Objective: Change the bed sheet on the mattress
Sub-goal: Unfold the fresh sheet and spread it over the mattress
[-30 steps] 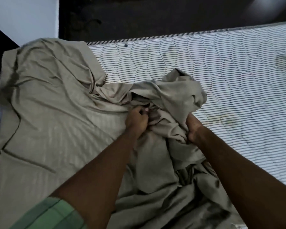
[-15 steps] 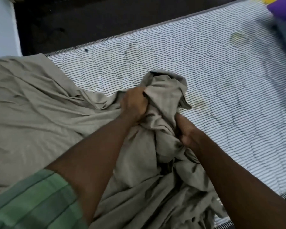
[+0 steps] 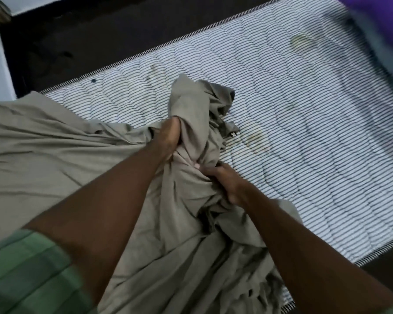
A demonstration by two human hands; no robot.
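Nearest the camera: a green striped sleeve [image 3: 27,275] at lower left, both bare forearms reaching forward over a heap of grey-tan bed sheet [image 3: 55,159].

Right hand [image 3: 227,182]: fingers curled tight into a bunch of sheet, thumb tip showing at the cloth's fold. Sheet sits under and around this hand, gathered in deep creases running back toward the wearer.

Left hand [image 3: 168,137]: farther out and higher, fist closed around a thick twist of the same sheet. The gathered cloth rises just beyond the knuckles into a crumpled peak, then droops to the right of the hand.

Sheet overall: lies flat across the left part of the mattress [image 3: 304,132], bunched in the middle between the two hands, trailing down toward the near edge. Right part of the striped, quilted mattress is bare, with several yellowish stains [image 3: 301,41].

Beyond the far mattress edge: dark floor [image 3: 100,30]. Top right corner: blurred purple cloth [image 3: 377,17].

Against half a second ago: right hand has shifted closer to the left forearm and takes a fresh bunch lower on the heap; left hand keeps its hold, the peak of cloth standing taller past it. More bare mattress shows on the right, and the view has swung that way.
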